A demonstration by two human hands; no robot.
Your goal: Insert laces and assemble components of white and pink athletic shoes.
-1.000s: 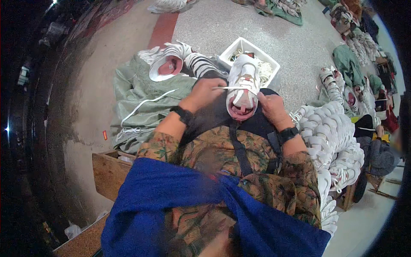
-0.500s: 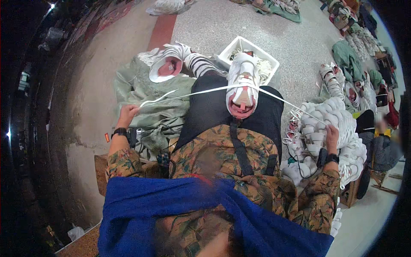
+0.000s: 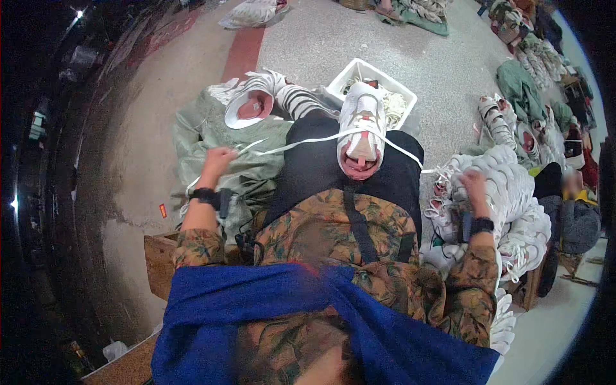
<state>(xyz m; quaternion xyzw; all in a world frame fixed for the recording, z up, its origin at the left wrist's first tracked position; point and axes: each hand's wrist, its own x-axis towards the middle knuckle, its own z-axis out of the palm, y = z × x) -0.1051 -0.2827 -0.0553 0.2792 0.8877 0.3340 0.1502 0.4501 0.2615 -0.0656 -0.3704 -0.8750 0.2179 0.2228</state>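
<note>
A white and beige sneaker [image 3: 363, 119] with a pink lining sits between my knees, its toe pointing away from me. One flat white shoelace [image 3: 308, 140] crosses its front and runs out to both sides. On the left, my left hand [image 3: 219, 160] is closed round the lace, and a loose piece hangs below the fist. Off to the right, my right hand [image 3: 473, 185] is closed at the lace's other side, in front of a heap of white shoes [image 3: 497, 183]. The lace sags slightly on both sides. Each wrist wears a dark band.
A white bin [image 3: 405, 96] of laces stands beyond the sneaker. Stacked shoe uppers [image 3: 253, 106] rest on a green sack [image 3: 205, 131] at the left. A wooden box [image 3: 159, 263] is by my left elbow. Farther right, another person [image 3: 577, 218] sits near more shoes.
Both hands have come inward toward the sneaker, the left one also upward. The shoelace, pulled taut before, now hangs slacker in curves.
</note>
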